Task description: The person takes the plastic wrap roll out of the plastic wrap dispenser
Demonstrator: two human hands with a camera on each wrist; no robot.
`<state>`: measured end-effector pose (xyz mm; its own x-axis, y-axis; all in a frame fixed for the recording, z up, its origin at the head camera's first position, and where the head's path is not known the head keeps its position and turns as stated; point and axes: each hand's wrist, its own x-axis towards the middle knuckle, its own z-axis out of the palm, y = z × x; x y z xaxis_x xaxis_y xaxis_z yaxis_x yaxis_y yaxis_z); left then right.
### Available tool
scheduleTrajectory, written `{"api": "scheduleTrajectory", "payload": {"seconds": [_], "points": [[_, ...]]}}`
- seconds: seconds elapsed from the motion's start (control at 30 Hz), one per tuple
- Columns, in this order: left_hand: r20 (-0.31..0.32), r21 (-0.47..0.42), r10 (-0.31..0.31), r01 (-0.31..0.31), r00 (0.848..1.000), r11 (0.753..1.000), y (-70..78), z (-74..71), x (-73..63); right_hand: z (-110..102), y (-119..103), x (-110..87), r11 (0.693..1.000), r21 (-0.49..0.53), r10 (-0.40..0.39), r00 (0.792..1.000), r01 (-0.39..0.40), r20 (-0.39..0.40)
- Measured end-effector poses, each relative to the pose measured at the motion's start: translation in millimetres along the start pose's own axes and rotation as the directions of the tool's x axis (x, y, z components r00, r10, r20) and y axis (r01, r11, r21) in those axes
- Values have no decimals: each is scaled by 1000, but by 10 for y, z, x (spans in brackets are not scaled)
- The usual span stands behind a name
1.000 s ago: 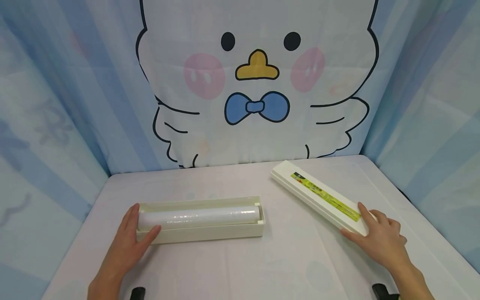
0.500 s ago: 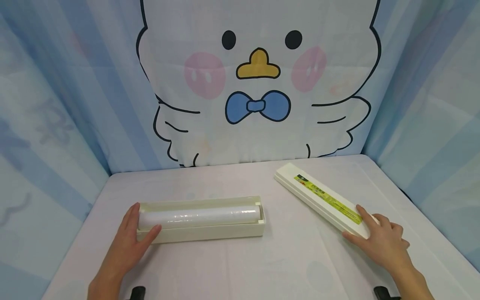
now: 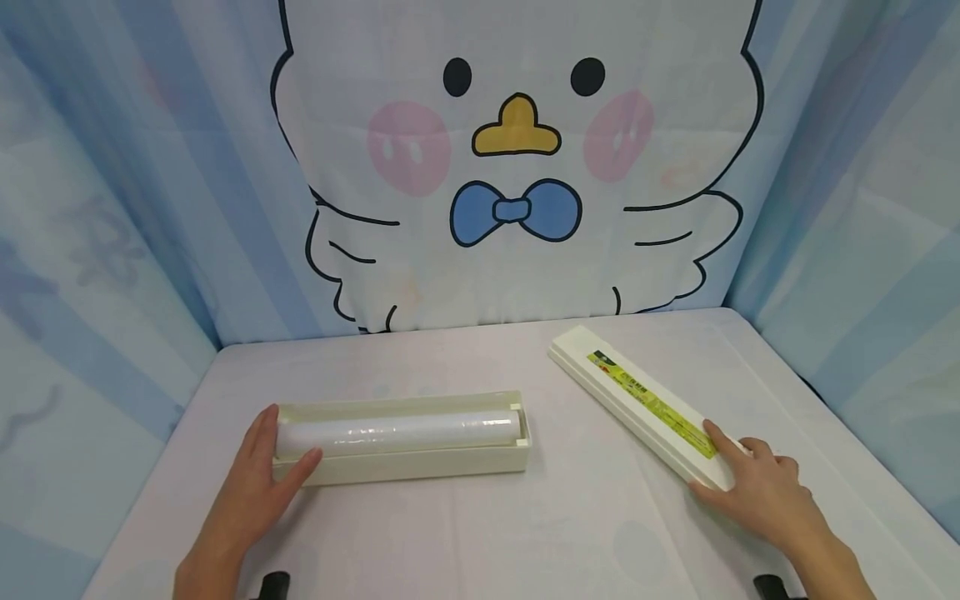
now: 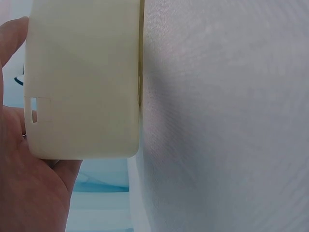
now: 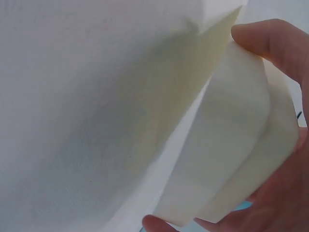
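Observation:
A long cream plastic box lies open-topped at left of centre, holding a shiny roll of cling film. My left hand grips the box's left end, thumb on the front wall and fingers at the back corner. That end wall fills much of the left wrist view, with a small slot in it. To the right, a white lid with a yellow-green label slants away from me. Its near end is held by my right hand, thumb on one side and fingers across the other. The right wrist view shows this lid end close over the cloth.
White cloth covers the table. A curtain printed with a cartoon bird rises behind it, and blue-striped curtains flank both sides. Black wrist-worn pieces show at the bottom edge.
My right hand has shifted a little to the right and toward me, and the lid has moved slightly the same way. The left hand and the box stay in place.

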<state>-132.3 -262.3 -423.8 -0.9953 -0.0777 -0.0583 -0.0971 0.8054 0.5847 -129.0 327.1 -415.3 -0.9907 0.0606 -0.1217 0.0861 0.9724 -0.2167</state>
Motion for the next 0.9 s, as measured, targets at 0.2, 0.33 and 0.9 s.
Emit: {"api": "scheduleTrajectory", "payload": {"seconds": [0.2,0.33,0.9], "points": [[-6,1,8,-8,1000,1000,1,0,1,14,-45,-23,1000,8,-9,999,9,53],[-3,6,1,-1,1000,1000,0,3,11,34,-74,-33,1000,10,0,996,-1,84],[-3,-5,9,-9,1000,1000,5,4,-4,79,-150,-46,999,-21,37,989,-34,142]]}}
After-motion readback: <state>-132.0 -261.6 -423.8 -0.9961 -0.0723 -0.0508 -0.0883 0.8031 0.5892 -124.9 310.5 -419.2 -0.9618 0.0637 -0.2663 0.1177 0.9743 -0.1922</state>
